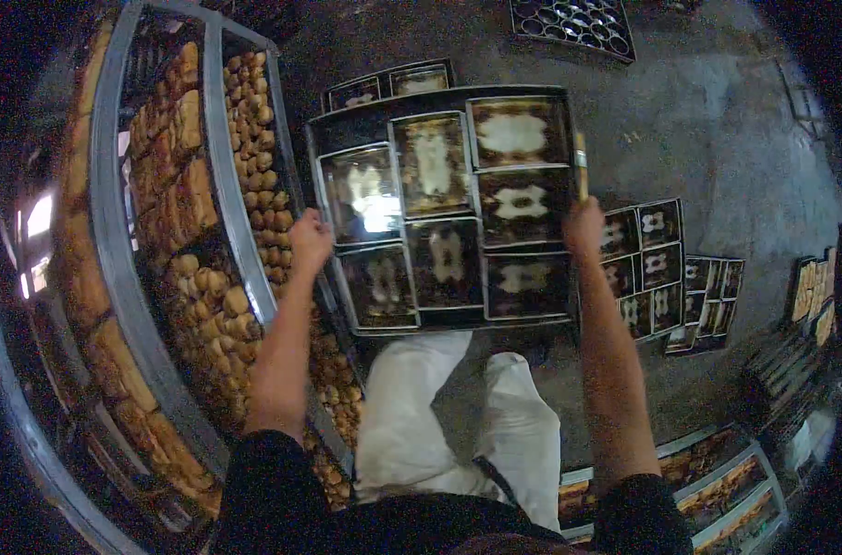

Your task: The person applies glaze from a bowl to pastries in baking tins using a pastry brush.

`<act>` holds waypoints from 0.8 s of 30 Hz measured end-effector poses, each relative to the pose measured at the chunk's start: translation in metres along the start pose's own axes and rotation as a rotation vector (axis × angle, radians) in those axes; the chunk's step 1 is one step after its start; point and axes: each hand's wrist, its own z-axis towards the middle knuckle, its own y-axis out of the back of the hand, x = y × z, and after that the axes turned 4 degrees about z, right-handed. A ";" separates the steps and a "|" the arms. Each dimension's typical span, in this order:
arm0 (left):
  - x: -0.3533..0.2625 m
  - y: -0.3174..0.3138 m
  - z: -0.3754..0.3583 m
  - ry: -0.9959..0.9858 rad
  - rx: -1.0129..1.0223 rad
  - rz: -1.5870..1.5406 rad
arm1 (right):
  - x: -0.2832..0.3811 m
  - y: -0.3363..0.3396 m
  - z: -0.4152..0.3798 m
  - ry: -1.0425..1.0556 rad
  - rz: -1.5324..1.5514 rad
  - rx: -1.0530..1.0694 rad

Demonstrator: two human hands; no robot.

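A large dark baking pan (435, 242) with several rectangular compartments is held in front of me, above the floor. Pale worn patches mark the compartment bottoms, and one at the left shines with reflected light. My left hand (310, 242) is closed at the pan's left edge. At its right edge, my right hand (584, 228) is closed, also gripping a brush (582, 171) whose bristles point away from me. How the right fingers share the brush and the rim is hidden.
To my left stands a metal rack (225, 157) loaded with bread loaves (188, 120) and rolls (213, 296). More compartment pans (657, 264) lie on the floor at right. A pan with round cups (573, 23) is at the far side. Another rack (731, 490) is at lower right.
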 end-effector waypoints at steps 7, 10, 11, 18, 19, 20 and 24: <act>0.092 -0.089 0.073 0.091 0.066 0.056 | 0.027 -0.116 0.039 0.022 0.066 0.024; 0.082 -0.159 0.174 0.158 0.106 -0.133 | 0.030 -0.175 0.131 -0.041 0.079 0.033; 0.066 -0.174 0.209 0.210 0.134 0.041 | 0.036 -0.188 0.174 -0.037 0.089 0.029; 0.108 -0.229 0.257 0.116 0.022 0.004 | 0.051 -0.259 0.207 -0.025 0.025 0.019; 0.112 -0.238 0.262 0.121 0.002 -0.019 | 0.050 -0.272 0.219 -0.039 -0.002 0.030; 0.113 -0.231 0.246 0.114 -0.033 -0.033 | 0.045 -0.255 0.200 0.024 -0.004 0.033; 0.168 -0.317 0.282 0.061 -0.085 -0.050 | 0.025 -0.297 0.222 0.060 -0.034 0.032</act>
